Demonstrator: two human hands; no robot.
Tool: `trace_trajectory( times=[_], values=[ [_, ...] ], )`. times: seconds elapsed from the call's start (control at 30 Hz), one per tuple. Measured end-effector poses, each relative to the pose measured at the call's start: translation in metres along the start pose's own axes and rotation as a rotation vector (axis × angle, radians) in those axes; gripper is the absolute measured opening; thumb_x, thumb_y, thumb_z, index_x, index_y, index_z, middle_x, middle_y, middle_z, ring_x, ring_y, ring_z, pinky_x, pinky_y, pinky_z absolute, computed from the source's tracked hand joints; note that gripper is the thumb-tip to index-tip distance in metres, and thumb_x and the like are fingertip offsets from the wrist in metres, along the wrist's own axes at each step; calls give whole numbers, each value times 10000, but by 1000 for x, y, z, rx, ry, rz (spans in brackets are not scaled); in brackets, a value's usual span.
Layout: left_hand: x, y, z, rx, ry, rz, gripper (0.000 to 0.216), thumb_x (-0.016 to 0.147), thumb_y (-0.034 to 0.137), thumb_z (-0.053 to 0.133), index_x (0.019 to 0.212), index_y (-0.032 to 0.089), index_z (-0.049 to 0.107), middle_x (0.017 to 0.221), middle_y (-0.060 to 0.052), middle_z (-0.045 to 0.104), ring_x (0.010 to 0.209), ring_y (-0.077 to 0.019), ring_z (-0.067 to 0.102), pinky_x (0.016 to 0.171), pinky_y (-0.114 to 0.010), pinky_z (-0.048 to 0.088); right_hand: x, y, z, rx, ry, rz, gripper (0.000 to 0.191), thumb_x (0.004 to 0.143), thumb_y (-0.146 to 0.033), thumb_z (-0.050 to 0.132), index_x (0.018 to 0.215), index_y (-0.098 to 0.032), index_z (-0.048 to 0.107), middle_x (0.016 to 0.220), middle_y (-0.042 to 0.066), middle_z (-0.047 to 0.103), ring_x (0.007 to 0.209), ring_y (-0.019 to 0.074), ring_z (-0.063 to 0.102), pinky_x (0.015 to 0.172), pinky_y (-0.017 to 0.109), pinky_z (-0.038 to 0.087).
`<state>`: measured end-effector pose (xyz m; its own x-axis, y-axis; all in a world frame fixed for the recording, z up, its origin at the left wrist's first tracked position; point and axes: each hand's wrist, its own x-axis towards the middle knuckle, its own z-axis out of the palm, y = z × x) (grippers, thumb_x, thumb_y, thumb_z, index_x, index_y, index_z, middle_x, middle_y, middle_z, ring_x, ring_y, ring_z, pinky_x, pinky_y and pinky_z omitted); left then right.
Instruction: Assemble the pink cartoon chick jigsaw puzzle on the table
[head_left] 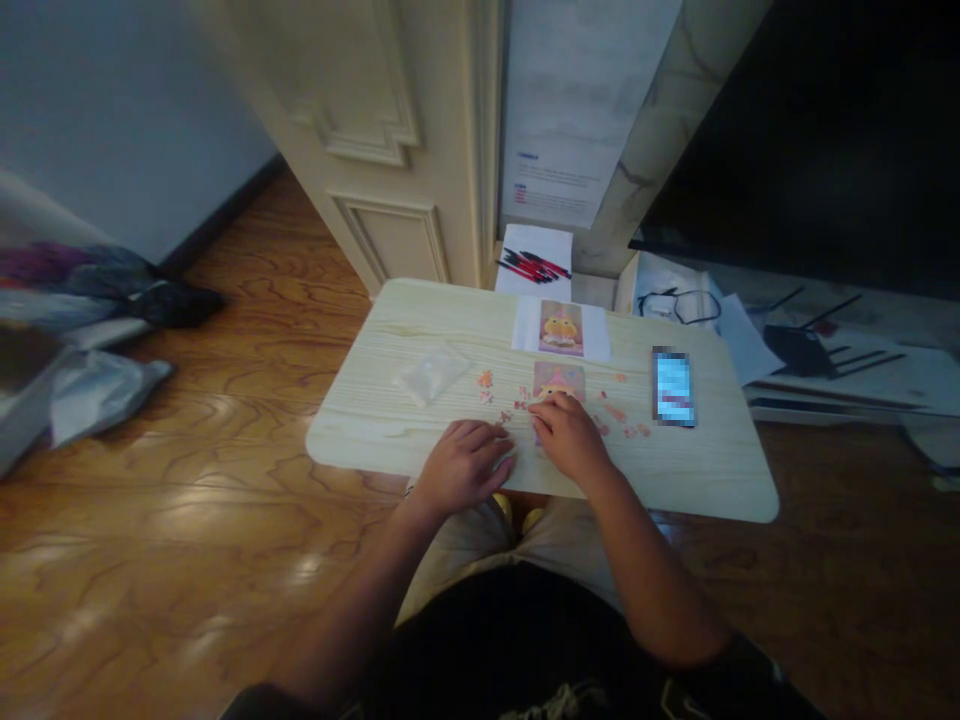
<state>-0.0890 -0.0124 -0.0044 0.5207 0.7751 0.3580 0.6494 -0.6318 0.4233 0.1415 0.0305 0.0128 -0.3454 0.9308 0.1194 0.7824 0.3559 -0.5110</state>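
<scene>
Pale table (367, 400) with pink-yellow puzzle (559, 376), left hand (466, 465) loosely curled, right hand (573, 435) half-closed, grips unclear

1. We extend both arms forward and inward, so the left forearm (364, 585) and right forearm (649, 575) converge toward the middle.
2. We hold our left hand (463, 462) palm down, its back facing up, fingers loosely curved to the right, and thumb apart from them.
3. Our left wrist (426, 508) is nearly in line with its forearm.
4. We angle our right hand (568, 432) forward and left, fingers bent, thumb near the index finger; whether they touch is too small to tell.
5. Our hands lie near each other, not touching, the right reaching farther forward.
</scene>
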Motion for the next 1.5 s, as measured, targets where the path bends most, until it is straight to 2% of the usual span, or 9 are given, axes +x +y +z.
trace_trajectory(
  times=[0.17,0.33,0.5,0.63,0.7,0.77,0.93,1.23,1.5],
  values=[
    [2,1,-2,-9,13,28,221,961,321,613,1121,242,744,1174,-88,728,1058,-239,654,920,-437,512,30,-12,18,-110,-58,7,141,969,-187,623,1021,-231,747,1044,89,644,1046,244,595,984,371,466],
    [6,10,9,-33,0,51,183,965,302,611,1077,231,737,1157,-73,727,1061,-241,641,929,-438,500,34,-10,18,-83,-79,5,115,956,-144,609,994,-191,706,1004,96,675,1035,253,598,981,384,465],
    [19,27,27,-26,-64,125,215,967,296,586,1117,232,726,1177,-83,715,1036,-247,641,911,-447,503,10,16,-14,139,47,46,345,941,-75,519,1199,-225,690,1165,73,697,1111,206,629,999,355,488],
    [31,34,39,-45,-66,162,257,962,289,580,1167,223,721,1255,-105,686,1124,-274,629,947,-460,514,-23,56,-38,260,126,231,224,925,-162,574,1090,-221,714,1055,57,736,961,198,689,894,358,539],
    [37,34,43,-48,-60,168,265,958,285,584,1172,218,725,1244,-112,685,1123,-276,629,949,-458,521,-39,71,-43,338,141,344,131,914,-252,639,1029,-219,691,914,30,752,840,198,703,803,348,556],
    [41,31,46,-35,-55,165,269,955,284,587,1171,216,732,1211,-115,690,1089,-274,635,934,-459,526,-51,79,-43,397,127,387,116,900,-320,679,960,-220,679,891,25,765,810,199,713,782,344,561],
    [45,25,49,-26,-55,161,268,952,280,596,1170,229,744,1202,-108,696,1075,-266,635,926,-458,523,-62,75,-39,473,71,378,105,905,-290,669,957,-228,737,1030,45,794,907,194,743,857,334,562],
    [38,22,43,-6,-86,143,288,957,304,589,1190,226,739,1212,-110,694,1074,-278,638,946,-481,516,-51,62,-33,271,16,355,84,878,-213,692,886,-237,772,850,9,775,756,175,684,715,288,491],
    [36,23,43,-40,-78,122,328,949,301,598,1243,221,719,1259,-117,683,1119,-283,628,991,-493,501,-44,59,-28,241,37,307,127,903,-169,632,929,-229,741,897,18,759,817,175,673,751,289,487]
  ],
)
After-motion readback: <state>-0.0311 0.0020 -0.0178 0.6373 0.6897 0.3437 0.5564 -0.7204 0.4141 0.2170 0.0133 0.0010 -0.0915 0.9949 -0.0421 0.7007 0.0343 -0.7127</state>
